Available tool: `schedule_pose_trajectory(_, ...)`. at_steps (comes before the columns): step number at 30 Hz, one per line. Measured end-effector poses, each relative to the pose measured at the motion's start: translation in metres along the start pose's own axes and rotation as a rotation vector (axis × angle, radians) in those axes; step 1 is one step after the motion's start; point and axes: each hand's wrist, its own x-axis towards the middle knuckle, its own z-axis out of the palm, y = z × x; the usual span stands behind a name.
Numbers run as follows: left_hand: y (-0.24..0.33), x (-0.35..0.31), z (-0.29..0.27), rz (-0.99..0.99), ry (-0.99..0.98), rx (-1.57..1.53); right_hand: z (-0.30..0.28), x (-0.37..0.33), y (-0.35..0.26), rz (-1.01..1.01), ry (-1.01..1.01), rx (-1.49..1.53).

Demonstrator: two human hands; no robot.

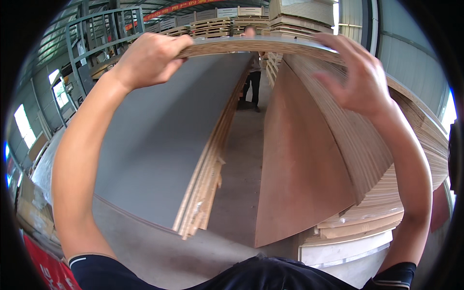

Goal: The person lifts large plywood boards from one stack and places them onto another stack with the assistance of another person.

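A long wood-based board (261, 46) is raised crosswise in front of me, its brown layered edge facing me. My left hand (154, 60) is closed around this edge, thumb below and fingers curled. My right hand (355, 77) is at the board's right part, slightly blurred; its fingers reach over the top and its thumb stands apart below, so the hand looks open. Below to the left lies a stack of grey-faced panels (150, 125). A brown sheet (304, 169) slants down beside the stacked boards (355, 125) on the right.
A person (252, 82) stands beyond the raised board, mostly hidden by it. A grey floor aisle (239, 159) runs between the stacks. Wooden pallets and sheets (302, 17) are piled at the back. A metal frame (104, 34) stands far left; a red printed item (46, 263) is near left.
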Motion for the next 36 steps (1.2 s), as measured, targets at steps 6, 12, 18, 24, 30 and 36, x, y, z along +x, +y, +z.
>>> schedule_pose_trajectory(6,-0.077,-0.121,0.019,-0.107,0.001,0.028,-0.016,-0.058,0.071,0.274,-0.111,-0.43)
schedule_pose_trajectory(12,-0.109,-0.223,0.063,0.017,-0.174,-0.009,0.025,-0.026,0.027,0.068,-0.084,-0.392)
schedule_pose_trajectory(18,-0.139,-0.296,0.072,0.007,-0.267,-0.039,0.058,-0.001,-0.033,-0.07,-0.035,-0.329)
schedule_pose_trajectory(24,-0.189,-0.358,0.063,-0.008,-0.337,0.044,0.085,0.058,-0.079,-0.059,-0.015,-0.311)
schedule_pose_trajectory(30,-0.25,-0.447,0.057,-0.086,-0.327,0.093,0.128,0.136,-0.16,-0.107,0.032,-0.281)
schedule_pose_trajectory(36,-0.333,-0.524,0.034,-0.106,-0.161,0.122,0.162,0.208,-0.244,-0.061,0.074,-0.307)
